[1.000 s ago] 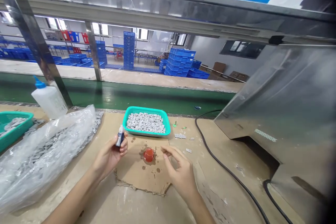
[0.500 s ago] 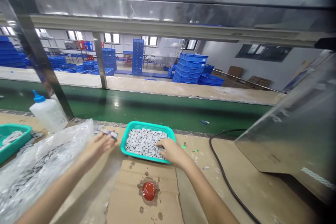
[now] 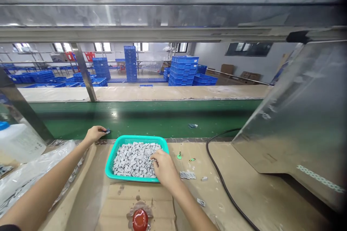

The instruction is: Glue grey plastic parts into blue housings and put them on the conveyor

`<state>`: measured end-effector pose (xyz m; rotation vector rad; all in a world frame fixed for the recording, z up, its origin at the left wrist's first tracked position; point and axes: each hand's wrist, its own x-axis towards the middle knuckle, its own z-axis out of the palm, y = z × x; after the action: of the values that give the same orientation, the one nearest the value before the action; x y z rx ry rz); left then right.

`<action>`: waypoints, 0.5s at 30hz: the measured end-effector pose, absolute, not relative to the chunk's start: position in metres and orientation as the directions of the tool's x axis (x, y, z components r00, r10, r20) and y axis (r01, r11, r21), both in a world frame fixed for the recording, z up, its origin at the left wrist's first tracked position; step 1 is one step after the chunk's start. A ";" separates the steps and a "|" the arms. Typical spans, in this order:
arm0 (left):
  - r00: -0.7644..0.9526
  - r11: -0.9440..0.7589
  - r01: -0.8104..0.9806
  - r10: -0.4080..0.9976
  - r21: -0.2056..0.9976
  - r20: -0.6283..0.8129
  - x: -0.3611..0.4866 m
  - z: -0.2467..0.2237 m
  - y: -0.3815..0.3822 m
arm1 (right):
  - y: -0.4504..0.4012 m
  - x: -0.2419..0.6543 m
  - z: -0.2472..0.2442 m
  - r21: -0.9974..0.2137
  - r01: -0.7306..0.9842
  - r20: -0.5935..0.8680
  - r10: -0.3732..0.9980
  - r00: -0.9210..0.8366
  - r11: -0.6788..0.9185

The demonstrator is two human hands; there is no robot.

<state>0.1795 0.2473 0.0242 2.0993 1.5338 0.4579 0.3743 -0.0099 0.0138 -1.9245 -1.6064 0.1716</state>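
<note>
The left hand [image 3: 95, 134] pinches a small dark part [image 3: 108, 131] over the near side of the green belt [image 3: 151, 119], while the right hand [image 3: 165, 168] touches gray pieces [image 3: 132, 160] in the teal basket [image 3: 109, 166], its grip unclear.

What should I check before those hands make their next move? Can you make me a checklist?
1. Basket upright with plenty of grey pieces in it: ok.
2. Right hand at the grey pieces: ok, its fingers are in the basket. Whether they pinch one: cannot tell.
3. Left hand at the dark piece over the green belt: ok. How firmly it grips: cannot tell.
4. Cardboard clean around the red cup: not ok, dark stains surround it.
5. Cable away from both hands: ok.
6. All pieces inside the basket: not ok, some grey ones lie to its right.
</note>
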 end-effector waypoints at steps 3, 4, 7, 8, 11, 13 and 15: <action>0.305 -0.291 0.827 0.951 0.481 0.051 0.174 0.044 0.253 | -0.009 0.373 0.012 -0.594 0.804 0.331 0.900 0.284 -0.035; 0.317 -0.317 0.832 0.945 0.455 0.078 0.178 0.051 0.255 | -0.008 0.372 0.012 -0.614 0.789 0.343 0.892 0.296 -0.026; 0.436 -0.446 0.808 0.892 0.384 0.118 0.212 0.071 0.257 | -0.007 0.371 0.013 -0.672 0.740 0.357 0.872 0.336 -0.010; 0.499 -0.504 0.785 0.859 0.361 0.114 0.231 0.075 0.254 | -0.007 0.370 0.014 -0.692 0.721 0.357 0.866 0.351 -0.007; 0.722 -0.705 0.648 0.689 0.290 0.061 0.307 0.076 0.233 | -0.012 0.370 0.018 -0.763 0.646 0.348 0.848 0.400 0.009; 0.851 -0.827 0.504 0.524 0.247 0.018 0.362 0.070 0.208 | -0.020 0.373 0.021 -0.820 0.572 0.330 0.839 0.432 0.028; 0.930 -0.909 0.361 0.369 0.210 -0.001 0.410 0.062 0.178 | -0.035 0.377 0.023 -0.879 0.475 0.296 0.833 0.468 0.045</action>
<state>0.4104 0.1784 0.0615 2.8809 0.5506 0.0577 0.3772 -0.0348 0.0233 -1.5975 -1.1626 0.4000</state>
